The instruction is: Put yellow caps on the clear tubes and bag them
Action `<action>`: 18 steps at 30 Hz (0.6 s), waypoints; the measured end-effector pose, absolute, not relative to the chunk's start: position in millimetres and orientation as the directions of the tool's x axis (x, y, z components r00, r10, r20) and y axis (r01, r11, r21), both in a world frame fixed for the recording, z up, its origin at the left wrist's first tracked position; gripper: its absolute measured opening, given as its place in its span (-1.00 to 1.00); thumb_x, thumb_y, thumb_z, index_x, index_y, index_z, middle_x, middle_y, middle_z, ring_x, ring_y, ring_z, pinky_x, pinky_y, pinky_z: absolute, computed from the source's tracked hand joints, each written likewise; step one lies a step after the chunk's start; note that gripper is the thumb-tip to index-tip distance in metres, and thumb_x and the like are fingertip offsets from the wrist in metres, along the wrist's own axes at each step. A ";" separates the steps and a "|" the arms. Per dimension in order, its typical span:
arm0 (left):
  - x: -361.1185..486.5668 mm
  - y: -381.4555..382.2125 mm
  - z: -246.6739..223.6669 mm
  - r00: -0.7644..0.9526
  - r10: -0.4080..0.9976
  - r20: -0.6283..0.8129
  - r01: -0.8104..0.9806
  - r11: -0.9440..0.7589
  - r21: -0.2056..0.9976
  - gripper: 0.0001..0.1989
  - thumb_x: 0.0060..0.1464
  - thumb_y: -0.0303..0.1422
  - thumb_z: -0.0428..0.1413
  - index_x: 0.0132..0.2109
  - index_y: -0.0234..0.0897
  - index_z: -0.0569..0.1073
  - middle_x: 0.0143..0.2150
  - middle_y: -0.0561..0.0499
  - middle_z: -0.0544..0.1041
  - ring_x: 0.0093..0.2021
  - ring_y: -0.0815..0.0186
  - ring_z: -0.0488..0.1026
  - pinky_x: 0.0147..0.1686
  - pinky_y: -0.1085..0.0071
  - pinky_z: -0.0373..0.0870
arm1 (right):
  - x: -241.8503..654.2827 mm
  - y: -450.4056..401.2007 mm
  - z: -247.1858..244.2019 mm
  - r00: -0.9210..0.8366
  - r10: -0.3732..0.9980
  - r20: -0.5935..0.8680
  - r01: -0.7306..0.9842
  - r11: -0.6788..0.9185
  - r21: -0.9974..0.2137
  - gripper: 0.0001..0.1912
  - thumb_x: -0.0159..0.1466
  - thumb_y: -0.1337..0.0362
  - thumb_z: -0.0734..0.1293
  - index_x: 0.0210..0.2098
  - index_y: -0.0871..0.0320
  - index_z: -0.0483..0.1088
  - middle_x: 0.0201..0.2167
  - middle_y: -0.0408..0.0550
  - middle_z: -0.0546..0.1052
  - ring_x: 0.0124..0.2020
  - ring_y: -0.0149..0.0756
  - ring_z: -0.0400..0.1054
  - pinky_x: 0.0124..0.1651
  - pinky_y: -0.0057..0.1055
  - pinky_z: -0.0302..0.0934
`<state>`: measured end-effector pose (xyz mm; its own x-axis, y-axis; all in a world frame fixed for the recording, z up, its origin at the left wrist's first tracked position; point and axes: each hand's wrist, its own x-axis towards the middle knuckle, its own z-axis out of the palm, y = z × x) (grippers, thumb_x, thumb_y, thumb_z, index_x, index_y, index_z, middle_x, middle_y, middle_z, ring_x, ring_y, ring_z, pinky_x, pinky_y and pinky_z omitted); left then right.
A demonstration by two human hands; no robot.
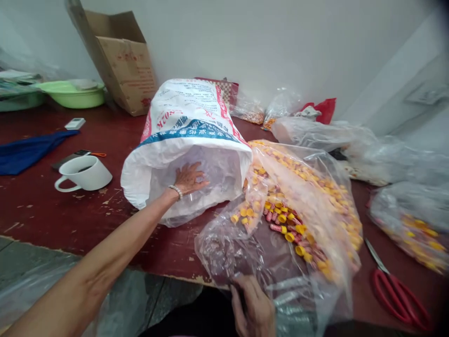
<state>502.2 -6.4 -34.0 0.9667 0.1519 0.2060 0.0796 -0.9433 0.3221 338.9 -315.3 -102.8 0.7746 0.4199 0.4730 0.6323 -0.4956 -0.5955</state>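
Dark-red wooden-edged table (42, 210) bears a white printed sack (192, 105), its depths hidden from me; beside it, a clear plastic bag (298, 185). My left hand (189, 179) spreads fingers wide inside the sack's mouth; my right hand (256, 304) curls at the bag's edge, grip unclear. Small yellow-and-pink pieces (289, 237) lie partly veiled.

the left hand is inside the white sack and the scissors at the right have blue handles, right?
Not quite: the scissors at the right have red handles, as the head view shows. The left hand is inside the white sack.
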 end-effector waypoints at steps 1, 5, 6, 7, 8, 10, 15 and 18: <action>497.3 -8.1 -31.5 0.960 0.155 0.232 0.074 -0.943 0.324 -0.71 0.06 -0.14 0.09 -0.15 -0.17 0.53 0.32 0.01 0.16 0.29 -0.16 -0.03 0.14 -0.27 -0.15 | 338.4 -316.7 -98.4 0.776 0.431 0.460 0.627 -0.454 -0.632 -0.85 0.27 0.42 0.19 -0.24 0.11 0.35 -0.43 -0.10 0.45 -0.43 -0.39 0.40 -0.37 -0.52 0.30; 471.1 -18.0 -17.9 0.888 0.218 0.404 0.001 -0.881 0.473 -0.74 0.06 -0.26 0.11 -0.11 -0.26 0.49 0.20 -0.09 0.34 0.25 0.00 0.13 0.23 -0.10 -0.11 | 341.2 -328.7 -68.6 0.853 0.322 0.410 0.518 -0.426 -0.742 -0.90 0.28 0.38 0.20 -0.27 0.14 0.35 -0.44 -0.12 0.42 -0.45 -0.43 0.34 -0.40 -0.54 0.24; 461.0 -22.1 -14.5 0.876 0.245 0.417 -0.023 -0.840 0.542 -0.73 0.06 -0.26 0.10 -0.10 -0.27 0.47 0.09 -0.11 0.44 0.15 0.06 0.28 0.19 0.01 0.06 | 345.3 -332.3 -61.2 0.868 0.287 0.406 0.496 -0.445 -0.746 -0.92 0.28 0.37 0.21 -0.27 0.14 0.35 -0.43 -0.13 0.41 -0.45 -0.43 0.32 -0.41 -0.54 0.23; 449.1 -27.3 -11.5 0.876 0.274 0.398 -0.045 -0.774 0.631 -0.71 0.07 -0.25 0.09 -0.08 -0.29 0.45 -0.03 -0.12 0.52 0.03 0.12 0.40 0.12 0.11 0.21 | 351.7 -335.5 -55.0 0.877 0.260 0.403 0.480 -0.469 -0.741 -0.92 0.28 0.35 0.22 -0.27 0.14 0.35 -0.43 -0.13 0.41 -0.45 -0.43 0.31 -0.41 -0.53 0.21; 435.5 -33.7 -9.2 0.890 0.298 0.346 -0.058 -0.679 0.732 -0.67 0.09 -0.22 0.08 -0.04 -0.28 0.42 -0.14 -0.10 0.55 -0.09 0.16 0.47 0.03 0.17 0.30 | 360.7 -337.7 -50.4 0.882 0.241 0.404 0.470 -0.502 -0.726 -0.92 0.28 0.34 0.21 -0.27 0.14 0.35 -0.43 -0.13 0.41 -0.45 -0.42 0.30 -0.40 -0.52 0.21; 404.9 -49.3 -7.0 0.932 0.308 0.191 -0.061 -0.385 0.921 -0.57 0.11 -0.19 0.07 0.09 -0.24 0.28 -0.25 -0.06 0.57 -0.24 0.20 0.53 -0.08 0.20 0.38 | 385.6 -338.0 -46.5 0.889 0.220 0.402 0.451 -0.577 -0.681 -0.89 0.28 0.33 0.19 -0.28 0.14 0.35 -0.40 -0.10 0.41 -0.42 -0.39 0.30 -0.35 -0.48 0.21; 329.4 -84.8 -12.9 0.971 0.230 -0.069 0.036 0.144 0.989 -0.55 0.11 -0.24 0.11 0.09 -0.11 0.15 -0.25 -0.02 0.58 -0.21 0.20 0.52 -0.06 0.18 0.35 | 459.7 -317.9 -58.2 0.916 0.204 0.346 0.387 -0.674 -0.629 -0.77 0.26 0.36 0.13 -0.21 0.16 0.38 -0.20 0.06 0.43 -0.16 -0.22 0.31 -0.11 -0.33 0.20; 290.1 -93.9 -20.6 0.953 0.227 -0.202 0.144 0.250 0.958 -0.76 0.10 -0.23 0.11 -0.09 -0.14 0.31 -0.04 -0.04 0.50 0.07 0.18 0.36 0.01 0.28 0.27 | 484.9 -307.7 -67.2 0.933 0.231 0.277 0.358 -0.688 -0.631 -0.80 0.23 0.37 0.15 -0.25 0.18 0.39 -0.19 0.10 0.42 -0.15 -0.19 0.30 -0.12 -0.31 0.17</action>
<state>290.1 -93.9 -20.6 0.9527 0.2270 -0.2021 0.1437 0.2496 0.9576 484.9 -307.7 -67.2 0.9328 0.2305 0.2770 0.3575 -0.6884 -0.6311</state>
